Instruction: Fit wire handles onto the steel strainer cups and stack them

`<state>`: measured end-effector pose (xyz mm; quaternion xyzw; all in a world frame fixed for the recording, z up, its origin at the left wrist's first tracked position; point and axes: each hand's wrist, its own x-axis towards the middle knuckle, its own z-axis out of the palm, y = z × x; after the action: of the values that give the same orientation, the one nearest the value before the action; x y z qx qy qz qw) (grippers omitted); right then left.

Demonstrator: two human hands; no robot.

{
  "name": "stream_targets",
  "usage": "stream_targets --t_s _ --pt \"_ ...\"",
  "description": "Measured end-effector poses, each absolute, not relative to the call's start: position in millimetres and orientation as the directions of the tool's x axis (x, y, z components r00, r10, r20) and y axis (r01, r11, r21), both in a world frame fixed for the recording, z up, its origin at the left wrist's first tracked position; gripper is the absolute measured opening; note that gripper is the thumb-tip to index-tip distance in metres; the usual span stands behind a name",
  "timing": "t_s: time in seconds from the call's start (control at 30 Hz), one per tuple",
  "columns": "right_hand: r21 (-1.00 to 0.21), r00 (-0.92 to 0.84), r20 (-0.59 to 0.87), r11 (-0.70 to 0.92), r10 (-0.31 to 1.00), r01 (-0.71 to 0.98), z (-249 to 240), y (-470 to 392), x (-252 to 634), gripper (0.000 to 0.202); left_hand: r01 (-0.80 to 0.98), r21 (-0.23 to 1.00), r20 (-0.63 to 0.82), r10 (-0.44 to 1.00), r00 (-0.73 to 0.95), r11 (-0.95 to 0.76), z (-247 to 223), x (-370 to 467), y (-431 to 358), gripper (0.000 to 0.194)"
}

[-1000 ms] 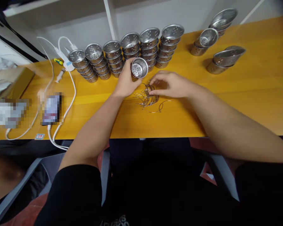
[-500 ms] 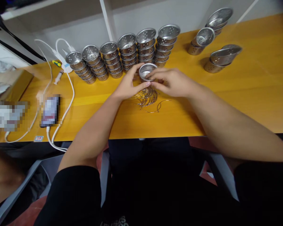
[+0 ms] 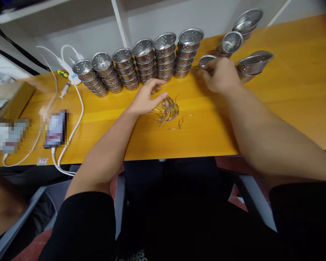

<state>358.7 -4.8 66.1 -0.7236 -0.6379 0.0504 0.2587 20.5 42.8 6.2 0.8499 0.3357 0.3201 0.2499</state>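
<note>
My right hand [image 3: 220, 75] grips a perforated metal cup [image 3: 206, 61] by its near right side, over the table to the right of the stacks. Empty, with fingers apart, my left hand [image 3: 148, 96] rests beside a heap of thin curved metal wires [image 3: 168, 108]. A few wires lie loose just right of the heap. Behind my left hand stands a row of several stacks of like perforated cups, among them a tall stack [image 3: 190, 40] at the right end and a stack [image 3: 142, 50] nearer the middle.
Further right stand more cups: a tilted cup [image 3: 232, 42], a leaning pair [image 3: 254, 63] and a stack [image 3: 247, 21] at the back. At left lie a phone [image 3: 55, 128], white cables [image 3: 83, 105], a syringe [image 3: 65, 90] and a cardboard box [image 3: 19, 103]. Another person's arm [image 3: 5, 203] shows at lower left.
My right hand has carried the cup from above the wires to the right, near the tilted cups. My left hand has let go of the cup and stays by the wires.
</note>
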Motion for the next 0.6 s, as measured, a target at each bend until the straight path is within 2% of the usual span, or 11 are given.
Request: stream_targets --t_s 0.1,0.2,0.27,0.33,0.43,0.53,0.6 --pt "-0.411 0.150 0.231 -0.043 0.961 0.910 52 7 361 0.018 0.398 0.660 0.369 0.736 0.568 -0.637 6 20 44 0.049" --pt "-0.395 0.141 0.190 -0.056 0.972 0.917 48 14 365 0.019 0.394 0.669 0.362 0.739 0.568 -0.631 7 20 43 0.050" --pt "-0.431 0.153 0.192 -0.056 0.969 0.900 49 15 366 0.020 0.407 0.660 0.358 0.741 0.569 -0.632 9 20 41 0.049" --pt "-0.493 0.224 0.254 -0.073 0.941 0.867 52 14 367 0.023 0.418 0.648 0.359 0.740 0.569 -0.636 10 21 40 0.048" --pt "-0.551 0.352 0.359 -0.108 0.864 0.827 55 14 369 0.039 0.418 0.639 0.362 0.732 0.577 -0.645 10 21 40 0.048" --pt "-0.585 0.408 0.352 -0.142 0.843 0.798 49 19 375 0.054 0.412 0.636 0.368 0.726 0.580 -0.652 8 21 42 0.047" --pt "-0.616 0.433 0.325 -0.159 0.841 0.772 43 25 380 0.051 0.415 0.637 0.370 0.730 0.574 -0.650 6 21 42 0.046"
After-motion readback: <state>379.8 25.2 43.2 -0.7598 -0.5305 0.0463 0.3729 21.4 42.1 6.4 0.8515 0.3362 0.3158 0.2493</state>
